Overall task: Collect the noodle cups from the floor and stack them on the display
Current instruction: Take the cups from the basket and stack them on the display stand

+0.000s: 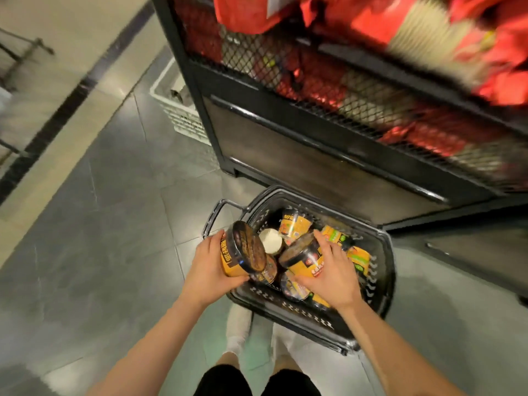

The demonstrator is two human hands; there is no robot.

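Note:
A black shopping basket point(383, 252) stands on the grey floor, holding several yellow-and-black noodle cups point(294, 224). My left hand point(208, 267) grips one cup point(243, 250), tilted on its side just above the basket's left edge, its dark lid facing right. My right hand point(331, 270) grips a second cup point(303, 255) over the middle of the basket. One cup lies with its pale bottom point(271, 240) facing up between the two held cups. The black mesh display point(285, 90) rises just behind the basket.
The display's mesh bins hold red packets point(428, 32). A white plastic crate point(177, 107) sits on the floor by the display's left corner. A metal rack leg point(25, 52) shows at far left. My feet point(240, 330) stand right in front of the basket.

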